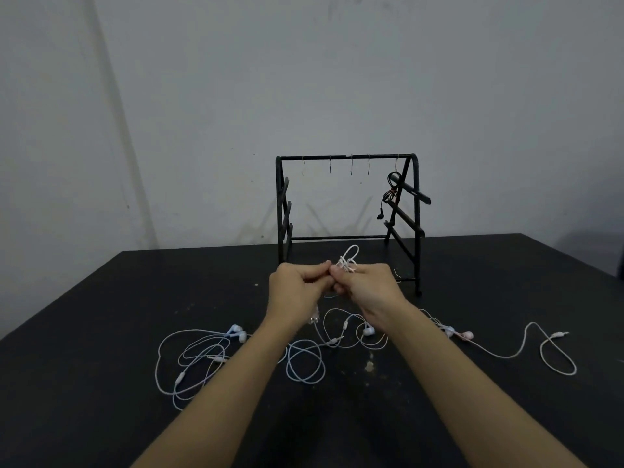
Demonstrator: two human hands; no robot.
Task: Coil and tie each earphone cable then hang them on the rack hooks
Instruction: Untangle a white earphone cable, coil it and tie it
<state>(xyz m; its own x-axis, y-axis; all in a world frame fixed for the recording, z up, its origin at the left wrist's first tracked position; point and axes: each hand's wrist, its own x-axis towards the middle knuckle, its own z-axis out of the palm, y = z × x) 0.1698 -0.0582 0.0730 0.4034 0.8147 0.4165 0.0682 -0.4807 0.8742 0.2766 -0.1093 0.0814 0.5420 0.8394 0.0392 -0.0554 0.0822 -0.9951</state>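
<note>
Black table (101,332); both hands' fingers (317,270) pinch white coiled cable (347,261), knot hidden.

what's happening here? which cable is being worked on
A person is bundling a white earphone cable, pinched between the left hand and right hand above the black table. One black earphone bundle already hangs on the rightmost hook of the black rack; the other four hooks are bare. A pale blue earphone set and a pinkish one lie loose on the table, not yet coiled.
</note>
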